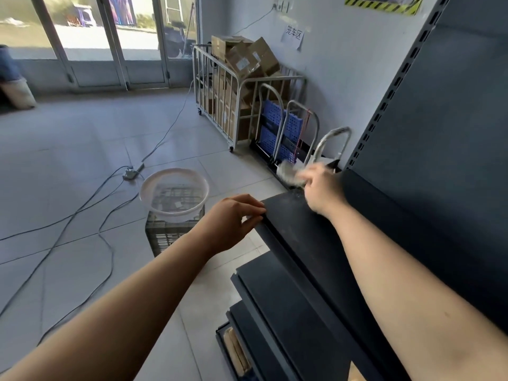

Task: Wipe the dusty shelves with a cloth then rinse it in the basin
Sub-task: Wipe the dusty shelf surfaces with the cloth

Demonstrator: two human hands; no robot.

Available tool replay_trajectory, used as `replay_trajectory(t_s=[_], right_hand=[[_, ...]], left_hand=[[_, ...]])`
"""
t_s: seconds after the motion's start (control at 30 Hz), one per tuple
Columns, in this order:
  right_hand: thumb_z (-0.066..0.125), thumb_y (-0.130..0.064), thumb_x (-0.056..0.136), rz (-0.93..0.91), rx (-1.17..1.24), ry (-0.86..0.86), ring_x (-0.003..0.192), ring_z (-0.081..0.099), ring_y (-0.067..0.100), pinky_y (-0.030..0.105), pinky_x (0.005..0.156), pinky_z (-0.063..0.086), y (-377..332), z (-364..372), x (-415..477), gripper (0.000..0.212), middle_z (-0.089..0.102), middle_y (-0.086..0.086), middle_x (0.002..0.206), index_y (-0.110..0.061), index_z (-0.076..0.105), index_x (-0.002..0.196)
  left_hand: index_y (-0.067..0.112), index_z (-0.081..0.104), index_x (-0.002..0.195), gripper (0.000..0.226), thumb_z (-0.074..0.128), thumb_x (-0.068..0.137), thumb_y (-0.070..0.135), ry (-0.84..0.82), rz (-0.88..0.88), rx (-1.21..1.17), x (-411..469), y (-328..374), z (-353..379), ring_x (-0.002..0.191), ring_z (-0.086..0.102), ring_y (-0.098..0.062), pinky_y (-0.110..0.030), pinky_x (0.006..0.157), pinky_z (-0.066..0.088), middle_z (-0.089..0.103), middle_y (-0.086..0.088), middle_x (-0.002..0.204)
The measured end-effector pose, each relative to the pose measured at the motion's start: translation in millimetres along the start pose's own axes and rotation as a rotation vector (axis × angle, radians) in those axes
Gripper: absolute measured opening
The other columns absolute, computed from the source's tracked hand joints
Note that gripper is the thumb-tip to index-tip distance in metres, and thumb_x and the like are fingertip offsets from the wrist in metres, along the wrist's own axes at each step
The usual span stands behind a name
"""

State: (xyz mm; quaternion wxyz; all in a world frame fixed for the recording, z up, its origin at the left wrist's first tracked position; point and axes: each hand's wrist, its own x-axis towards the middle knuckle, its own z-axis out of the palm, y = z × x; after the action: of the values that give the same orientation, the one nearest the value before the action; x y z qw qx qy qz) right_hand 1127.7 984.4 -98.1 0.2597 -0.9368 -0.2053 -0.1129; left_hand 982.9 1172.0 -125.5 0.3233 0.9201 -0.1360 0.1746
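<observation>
The person stands at a dark metal shelving unit with both bare arms stretched out over it. The right hand (pixel 320 188) is up at about one o'clock from the middle of the view, at the far end of the top shelf (pixel 299 229), its fingers closed around a pale grey cloth (pixel 290 173); the cloth is blurred, bunched at the shelf's far corner, and I cannot tell how much of it lies flat on the surface. Light dust specks show on the shelf just beside that hand. The left hand (pixel 233 221) sits near the centre, at the near-left corner of the same shelf, fingers curled narrow with the fingertips pinching the front edge and the thumb under it; it holds nothing else. At about eleven o'clock from the left hand, close by, a round white basin (pixel 148 196) stands on top of a dark slatted crate (pixel 165 237) on the tiled floor; it looks to hold clear water, since the crate's grid shows through. Lower shelves (pixel 275 298) step down toward six o'clock. Cables (pixel 107 215) trail over the tiles at nine o'clock. At twelve o'clock a wire roll cage (pixel 220 105) full of cardboard boxes stands against the wall, with folded hand trolleys (pixel 286 127) beside it.
</observation>
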Motion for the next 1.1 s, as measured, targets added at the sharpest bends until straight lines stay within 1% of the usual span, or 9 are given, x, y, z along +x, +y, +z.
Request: replay_trajectory(t_s=[0.13, 0.2, 0.27, 0.43, 0.5, 0.6, 0.8, 1.0, 1.1], right_hand=[[0.042, 0.009, 0.087, 0.074, 0.249, 0.049, 0.116, 0.052, 0.017, 0.01, 0.1, 0.037, 3, -16, -1, 0.041, 0.055, 0.007, 0.128, -0.01, 0.069, 0.111], [0.045, 0.011, 0.085, 0.106, 0.447, 0.059, 0.096, 0.057, 0.008, -0.002, 0.078, 0.041, 0, -38, -10, 0.042, 0.06, 0.005, 0.12, -0.011, 0.069, 0.111], [0.049, 0.012, 0.084, 0.125, 0.574, -0.104, 0.069, 0.06, 0.003, 0.006, 0.059, 0.047, 0, -62, -31, 0.042, 0.068, 0.002, 0.109, -0.018, 0.071, 0.104], [0.055, 0.016, 0.078, 0.028, 0.432, -0.594, 0.107, 0.06, 0.002, 0.015, 0.093, 0.047, 4, -93, -92, 0.043, 0.063, -0.012, 0.116, -0.019, 0.077, 0.09], [0.052, 0.015, 0.08, -0.002, 0.383, -0.677, 0.107, 0.057, -0.002, 0.008, 0.088, 0.044, 4, -84, -104, 0.044, 0.057, -0.013, 0.118, -0.02, 0.077, 0.091], [0.045, 0.015, 0.08, -0.019, 0.402, -0.63, 0.099, 0.056, -0.001, 0.006, 0.071, 0.044, 0, -69, -101, 0.052, 0.052, -0.015, 0.115, -0.026, 0.077, 0.088], [0.044, 0.011, 0.081, 0.01, 0.345, -0.457, 0.107, 0.051, 0.005, 0.011, 0.083, 0.043, -10, -30, -46, 0.057, 0.05, -0.009, 0.121, -0.038, 0.073, 0.084], [0.041, 0.0, 0.086, 0.024, -0.065, -0.328, 0.12, 0.045, 0.024, 0.039, 0.11, 0.035, -10, 9, 21, 0.049, 0.049, 0.0, 0.126, -0.037, 0.071, 0.098], [0.041, 0.005, 0.088, -0.013, -0.12, -0.058, 0.12, 0.044, 0.032, 0.042, 0.108, 0.036, -18, 5, 30, 0.046, 0.052, 0.008, 0.127, -0.024, 0.07, 0.11]], left_hand=[[0.017, 0.072, 0.107, 0.021, 0.063, 0.088, 0.02, -0.005, -0.004, 0.013, 0, 3, 0, 0.098, 0.065, -0.013, -0.035, 0.09, 0.052, 0.068, 0.002, 0.111], [0.017, 0.072, 0.107, 0.021, 0.063, 0.088, 0.019, 0.0, -0.002, 0.022, 0, 4, 0, 0.098, 0.066, -0.013, -0.036, 0.09, 0.053, 0.068, 0.002, 0.112], [0.016, 0.072, 0.107, 0.021, 0.062, 0.088, 0.018, -0.006, 0.007, 0.031, 0, 5, 1, 0.098, 0.066, -0.014, -0.036, 0.09, 0.053, 0.068, 0.001, 0.112], [0.016, 0.073, 0.104, 0.019, 0.064, 0.087, 0.016, 0.008, -0.011, 0.041, 0, 7, 1, 0.097, 0.067, -0.016, -0.037, 0.089, 0.053, 0.069, 0.0, 0.11], [0.015, 0.073, 0.103, 0.018, 0.064, 0.087, 0.015, 0.004, -0.016, 0.055, 1, 9, 0, 0.096, 0.067, -0.017, -0.037, 0.09, 0.052, 0.07, -0.001, 0.11], [0.015, 0.072, 0.105, 0.02, 0.064, 0.087, 0.017, 0.001, -0.037, 0.079, 0, 11, -2, 0.098, 0.066, -0.018, -0.034, 0.092, 0.051, 0.069, -0.001, 0.111], [0.016, 0.074, 0.1, 0.017, 0.065, 0.086, 0.019, 0.051, -0.11, 0.051, -1, 11, 4, 0.095, 0.065, -0.016, -0.03, 0.088, 0.05, 0.069, 0.001, 0.106], [0.017, 0.073, 0.104, 0.019, 0.063, 0.087, 0.02, 0.021, -0.105, 0.047, 1, 11, 2, 0.097, 0.064, -0.013, -0.028, 0.09, 0.05, 0.068, 0.002, 0.11], [0.016, 0.072, 0.104, 0.02, 0.063, 0.088, 0.02, 0.004, -0.085, 0.067, 3, 11, -1, 0.097, 0.065, -0.014, -0.03, 0.091, 0.05, 0.068, 0.002, 0.11]])
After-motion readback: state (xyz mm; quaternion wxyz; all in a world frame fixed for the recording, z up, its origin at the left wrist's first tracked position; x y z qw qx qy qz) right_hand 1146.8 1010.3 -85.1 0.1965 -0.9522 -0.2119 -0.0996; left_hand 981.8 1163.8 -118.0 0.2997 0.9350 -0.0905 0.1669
